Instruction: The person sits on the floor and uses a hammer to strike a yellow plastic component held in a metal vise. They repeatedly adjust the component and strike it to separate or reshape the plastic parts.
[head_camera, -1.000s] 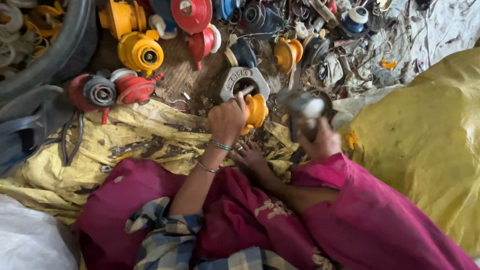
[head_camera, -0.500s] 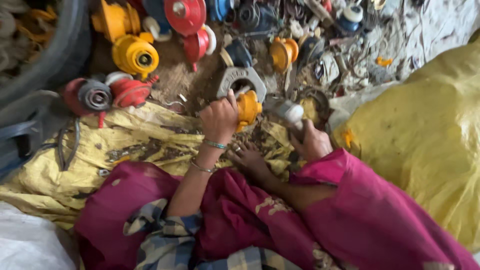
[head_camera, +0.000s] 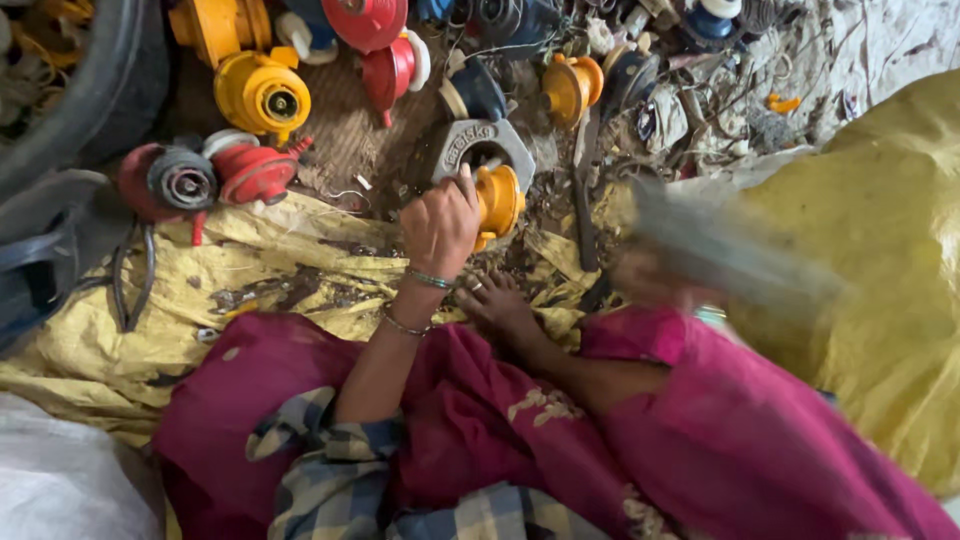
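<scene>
Head view – left hand (head_camera: 440, 222) gripping one orange pump part (head_camera: 497, 200), right hand (head_camera: 650, 275) blurred – grip unclear, two red pumps (head_camera: 215, 178)

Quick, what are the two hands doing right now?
Left hand: closed on the orange pump part.
Right hand: blurred, swinging a grey tool; grip cannot be told.

We see a dirt floor (head_camera: 350, 140) across the upper frame, strewn with red and yellow pump housings (head_camera: 262, 92); crumpled yellow sheeting (head_camera: 290, 265) covers the middle.
</scene>
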